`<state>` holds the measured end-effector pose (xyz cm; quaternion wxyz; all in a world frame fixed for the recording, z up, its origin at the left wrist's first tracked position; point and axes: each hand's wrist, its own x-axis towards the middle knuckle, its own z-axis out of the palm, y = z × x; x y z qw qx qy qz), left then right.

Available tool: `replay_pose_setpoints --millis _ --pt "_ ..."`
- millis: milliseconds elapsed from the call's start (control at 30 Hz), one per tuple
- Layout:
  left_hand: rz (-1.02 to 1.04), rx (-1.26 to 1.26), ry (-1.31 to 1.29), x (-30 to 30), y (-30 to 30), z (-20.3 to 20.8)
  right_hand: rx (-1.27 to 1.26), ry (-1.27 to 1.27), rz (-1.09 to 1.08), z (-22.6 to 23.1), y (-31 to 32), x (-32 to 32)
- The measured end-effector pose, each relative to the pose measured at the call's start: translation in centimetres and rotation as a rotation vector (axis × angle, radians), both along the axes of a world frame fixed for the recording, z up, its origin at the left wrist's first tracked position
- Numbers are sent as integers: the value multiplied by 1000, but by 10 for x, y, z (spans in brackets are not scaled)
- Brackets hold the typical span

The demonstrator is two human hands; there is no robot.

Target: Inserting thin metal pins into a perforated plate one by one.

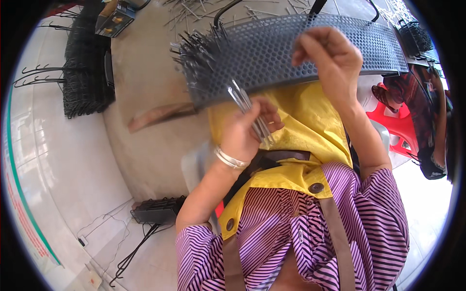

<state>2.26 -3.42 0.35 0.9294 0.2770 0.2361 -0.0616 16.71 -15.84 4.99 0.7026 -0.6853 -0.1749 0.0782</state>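
Observation:
My left hand (250, 126) is closed round a small bundle of slim silvery metal rods (238, 97), held at a slant over my yellow apron. Their upper ends stick out past the thumb, toward the perforated tray. Raised above that grey tray (272, 48), my right hand (335, 53) has its fingers curled in toward the thumb. It is slightly blurred, and anything pinched in it is too small to make out. A heap of similar metal rods (199, 51) lies on the tray's left end.
Loose pale rods (194, 12) are scattered on the floor beyond the tray. Stacked black racks with hooks (90, 68) stand at the left, near a printed box (115, 19). Another black rack (160, 209) lies lower left. At right are a red stool (395, 119) and another person's arm (440, 126).

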Motion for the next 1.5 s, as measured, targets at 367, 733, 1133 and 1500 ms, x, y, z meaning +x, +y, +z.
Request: replay_pose_setpoints --millis 367,733,1133,1500 --pt "-24 -48 3 -4 -15 6 20 -529 -164 0 49 31" --pt "-104 -43 50 -5 -7 -9 -83 -756 -141 -4 60 46" --pt "-45 -134 -3 -5 -6 -2 -205 -973 236 -9 82 63" --pt "-57 -129 -18 -5 -1 0 -555 -1014 234 -20 79 56"
